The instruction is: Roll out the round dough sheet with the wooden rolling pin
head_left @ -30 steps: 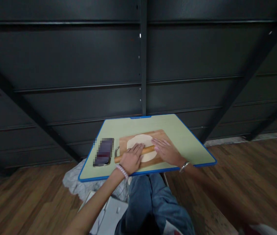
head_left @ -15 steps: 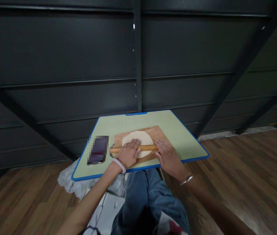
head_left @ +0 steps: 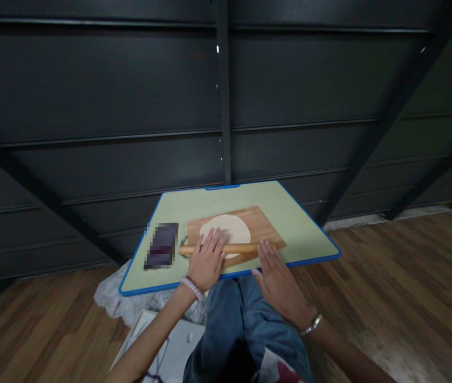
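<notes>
Rolling pin (head_left: 226, 248) lies crosswise on the near edge of the dough round (head_left: 226, 230), which sits flat on the wooden board (head_left: 264, 226) on the green worktop (head_left: 301, 234). Left hand (head_left: 208, 258) rests flat, fingers spread, on the pin's left half; right hand (head_left: 277, 279) is open too, only its fingertips at the pin's right end. Phone (head_left: 161, 246) (blurred) lies just left of the board.

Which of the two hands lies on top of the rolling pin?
The left hand, with a beaded bracelet, lies over the wooden rolling pin. The right hand, with a metal bangle, only reaches it with its fingertips.
</notes>
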Demonstrator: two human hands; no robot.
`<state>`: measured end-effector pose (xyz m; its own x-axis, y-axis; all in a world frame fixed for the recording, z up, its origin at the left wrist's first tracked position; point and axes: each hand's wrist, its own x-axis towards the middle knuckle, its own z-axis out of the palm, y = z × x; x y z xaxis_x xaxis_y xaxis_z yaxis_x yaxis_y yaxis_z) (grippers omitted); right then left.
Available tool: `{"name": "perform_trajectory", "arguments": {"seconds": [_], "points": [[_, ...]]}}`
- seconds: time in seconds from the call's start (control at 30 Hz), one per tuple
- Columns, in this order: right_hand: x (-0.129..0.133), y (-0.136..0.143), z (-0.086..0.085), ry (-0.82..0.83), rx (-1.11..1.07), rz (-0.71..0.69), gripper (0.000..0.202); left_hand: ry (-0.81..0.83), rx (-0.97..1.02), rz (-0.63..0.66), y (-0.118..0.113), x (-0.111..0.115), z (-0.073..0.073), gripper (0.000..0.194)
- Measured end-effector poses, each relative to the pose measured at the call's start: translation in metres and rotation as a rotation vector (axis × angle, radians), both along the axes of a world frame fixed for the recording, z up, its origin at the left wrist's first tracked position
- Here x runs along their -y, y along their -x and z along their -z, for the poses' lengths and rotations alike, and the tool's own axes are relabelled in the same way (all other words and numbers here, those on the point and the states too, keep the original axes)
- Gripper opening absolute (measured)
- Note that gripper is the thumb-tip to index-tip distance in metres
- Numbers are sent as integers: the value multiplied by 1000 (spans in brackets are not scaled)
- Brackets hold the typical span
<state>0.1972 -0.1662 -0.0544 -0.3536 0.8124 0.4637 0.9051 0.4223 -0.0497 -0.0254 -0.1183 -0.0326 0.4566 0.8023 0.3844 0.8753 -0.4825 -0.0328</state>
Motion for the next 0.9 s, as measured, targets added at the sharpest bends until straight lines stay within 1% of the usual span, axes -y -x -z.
{"name": "perform_trajectory", "arguments": {"seconds": [0.1, 0.17, 0.27, 0.33, 0.5, 0.63, 0.7, 0.8, 0.9], "points": [[-27, 2, -3, 13, -21, 0, 61, -43, 14, -113, -1, -1, 0, 52], [-48, 6, -4, 15, -35, 4, 64, -58, 30, -160, -2, -1, 1, 53], [-80, 12, -8, 12, -35, 0, 66, -48, 41, -152, -4, -5, 4, 56], [-100, 17, -13, 12, -12, -14, 66, -31, 45, -155, -5, -14, 4, 55], [-143, 29, -25, 49, 55, -28, 61, 30, 39, -238, -6, -56, -2, 54], [-175, 38, -35, 128, 78, -1, 55, 140, 36, -324, -4, -92, -12, 49], [-193, 43, -39, 210, 89, -5, 52, 197, 29, -330, -2, -109, -16, 46], [-221, 49, -42, 344, 114, -34, 47, 247, 14, -305, 1, -133, -20, 46], [-248, 52, -39, 397, 119, -38, 44, 272, -7, -301, 2, -154, -22, 49]]}}
